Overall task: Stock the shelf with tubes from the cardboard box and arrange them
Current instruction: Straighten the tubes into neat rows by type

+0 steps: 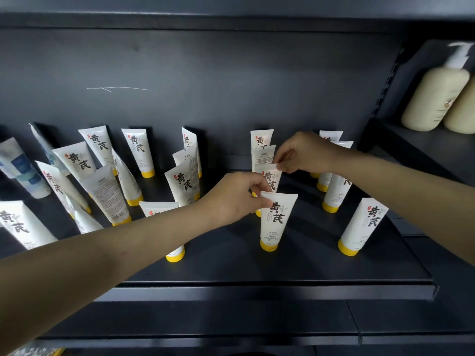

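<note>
Head view: left hand (231,199) pinches front tube (276,222), fingers (282,164) of right hand (304,152) pinch rear tube (270,177), its cap mostly hidden.

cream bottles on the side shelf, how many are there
2. One cream bottle with a white pump stands on the side shelf at upper right; a second bottle is right beside it, cut by the frame edge. More may be hidden beyond it.

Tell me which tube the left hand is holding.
The front tube of the middle column, standing on its yellow cap: the left hand pinches its top corner. The right hand pinches the second tube just behind it.
</note>
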A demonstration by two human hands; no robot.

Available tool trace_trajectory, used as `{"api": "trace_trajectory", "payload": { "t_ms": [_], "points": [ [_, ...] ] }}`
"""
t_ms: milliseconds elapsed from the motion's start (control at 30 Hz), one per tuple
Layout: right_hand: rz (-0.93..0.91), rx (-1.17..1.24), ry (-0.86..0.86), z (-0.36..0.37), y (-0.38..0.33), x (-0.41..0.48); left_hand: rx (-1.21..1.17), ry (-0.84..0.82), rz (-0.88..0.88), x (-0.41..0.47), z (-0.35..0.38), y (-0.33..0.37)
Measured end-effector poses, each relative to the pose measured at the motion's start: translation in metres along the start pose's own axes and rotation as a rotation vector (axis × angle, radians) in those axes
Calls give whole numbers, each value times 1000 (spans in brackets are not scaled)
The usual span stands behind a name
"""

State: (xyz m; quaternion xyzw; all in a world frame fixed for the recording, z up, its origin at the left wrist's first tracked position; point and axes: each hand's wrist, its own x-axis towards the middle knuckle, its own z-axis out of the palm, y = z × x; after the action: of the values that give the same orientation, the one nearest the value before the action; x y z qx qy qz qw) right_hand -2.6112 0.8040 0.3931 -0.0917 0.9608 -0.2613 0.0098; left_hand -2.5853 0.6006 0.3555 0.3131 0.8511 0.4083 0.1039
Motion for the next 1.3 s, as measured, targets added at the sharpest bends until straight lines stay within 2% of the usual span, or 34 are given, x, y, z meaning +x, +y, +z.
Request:
{"api": "trace_trajectory", "payload": {
  "t_ms": [500, 700, 767, 1033, 1300],
  "points": [
    [19, 71, -51, -11, 8, 6, -48, -48, -15, 3, -10, 0],
    [15, 109, -3, -36, 14, 19, -112, 130, -1, 25, -44, 0],
    [15, 124, -16, -41, 13, 28, -67, 162, 4, 36, -49, -1],
    [-2, 34, -198, -26, 5, 58, 161, 79, -21, 57, -35, -6],
    [2, 34, -171, -23, 11, 74, 180, 56, 36, 64, -37, -11]
  ]
}}
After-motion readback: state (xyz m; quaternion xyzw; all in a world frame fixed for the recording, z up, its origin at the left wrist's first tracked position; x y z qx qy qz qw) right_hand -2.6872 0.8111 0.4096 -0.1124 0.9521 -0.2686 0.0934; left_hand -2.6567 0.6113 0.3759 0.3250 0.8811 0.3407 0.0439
